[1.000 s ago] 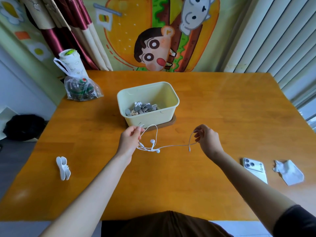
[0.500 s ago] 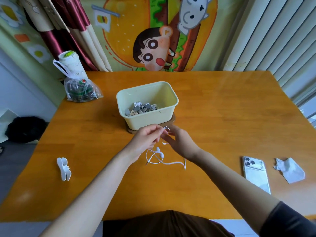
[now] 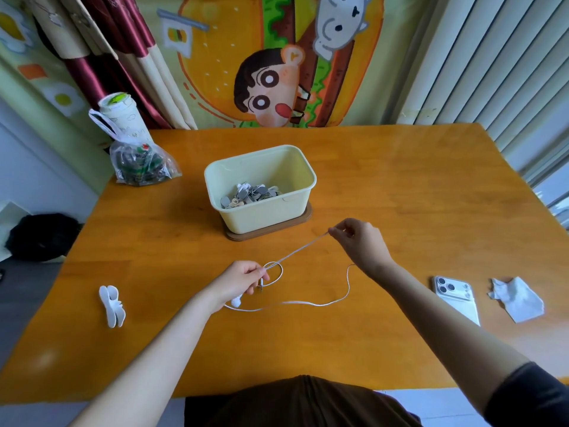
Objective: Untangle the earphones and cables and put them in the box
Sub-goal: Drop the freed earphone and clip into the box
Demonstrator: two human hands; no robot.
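Held the earphones (image 3: 296,251) in both hands, low over the desk (image 3: 400,195). Pinched a small loop of the cable w/ curled fingers (image 3: 261,274) of the left hand (image 3: 243,282), what looked like the plug hanging just under them. Had a white earbud showing at the heel of that palm. Pinched the cable again w/ thumb & forefinger of the right hand (image 3: 361,246), up and to the right of the left fingers, the stretch between pulled straight & taut. Had the rest of the cable slack on the desk, nearer the body than both sets of fingers, curving from under the left hand across to below the right wrist. Had the box (image 3: 261,218) just beyond the fingers, on a brown base (image 3: 303,221), w/ small grey & white pieces (image 3: 251,195) inside; earphones wholly outside it. Saw phone (image 3: 455,298) & crumpled tissue (image 3: 517,300) well right of the right fingers, white clip (image 3: 112,306) well left of the left fingers, plastic bag (image 3: 141,167) far beyond them on the left.
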